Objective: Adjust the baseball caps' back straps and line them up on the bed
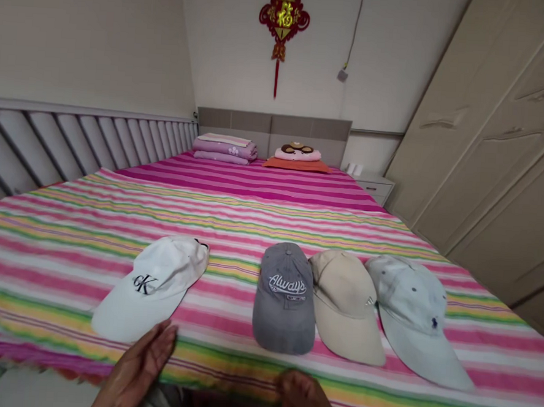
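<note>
Four baseball caps lie in a row along the near edge of a striped bed, brims toward me. From the left come a white cap with a black CK logo, a grey cap stitched "Always", a beige cap and a pale blue cap with dark spots. My left hand is open and empty, its fingertips just below the white cap's brim. My right hand holds nothing and sits at the bed's edge, below the grey cap, partly out of frame.
Folded lilac bedding and a small pillow on an orange cushion lie by the headboard. A slatted grey panel runs along the left side. Beige wardrobe doors stand on the right, beyond the bed's edge.
</note>
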The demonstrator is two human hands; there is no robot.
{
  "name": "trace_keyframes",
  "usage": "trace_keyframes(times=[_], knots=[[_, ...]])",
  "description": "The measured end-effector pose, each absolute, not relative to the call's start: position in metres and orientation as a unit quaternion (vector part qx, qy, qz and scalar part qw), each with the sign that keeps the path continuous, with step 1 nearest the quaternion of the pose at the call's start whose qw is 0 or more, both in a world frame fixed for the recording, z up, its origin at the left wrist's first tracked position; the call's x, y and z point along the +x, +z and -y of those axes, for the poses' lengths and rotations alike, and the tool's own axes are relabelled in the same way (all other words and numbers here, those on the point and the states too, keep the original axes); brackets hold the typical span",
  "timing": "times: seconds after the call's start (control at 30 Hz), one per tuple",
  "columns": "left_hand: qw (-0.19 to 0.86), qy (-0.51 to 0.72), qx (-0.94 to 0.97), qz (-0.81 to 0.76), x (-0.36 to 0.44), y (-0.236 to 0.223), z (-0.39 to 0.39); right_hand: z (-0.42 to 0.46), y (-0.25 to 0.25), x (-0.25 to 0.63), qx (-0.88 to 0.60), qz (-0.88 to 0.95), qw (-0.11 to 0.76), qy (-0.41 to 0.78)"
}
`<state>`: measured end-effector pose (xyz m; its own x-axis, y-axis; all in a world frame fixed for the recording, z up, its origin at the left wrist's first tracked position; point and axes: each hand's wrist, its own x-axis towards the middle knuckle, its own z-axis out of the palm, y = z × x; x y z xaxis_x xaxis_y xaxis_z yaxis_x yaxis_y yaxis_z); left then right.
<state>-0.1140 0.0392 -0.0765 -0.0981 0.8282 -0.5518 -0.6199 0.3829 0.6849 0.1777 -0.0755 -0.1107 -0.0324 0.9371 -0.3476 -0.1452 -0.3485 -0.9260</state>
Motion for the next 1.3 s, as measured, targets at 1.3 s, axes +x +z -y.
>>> trace_keyframes(times=[1.3], knots=[[0.533, 0.755, 0.161, -0.345, -0.132, -0.013, -0.053, 0.083, -0.131, 0.15, -0.5, 0.39, 0.377, 0.675]])
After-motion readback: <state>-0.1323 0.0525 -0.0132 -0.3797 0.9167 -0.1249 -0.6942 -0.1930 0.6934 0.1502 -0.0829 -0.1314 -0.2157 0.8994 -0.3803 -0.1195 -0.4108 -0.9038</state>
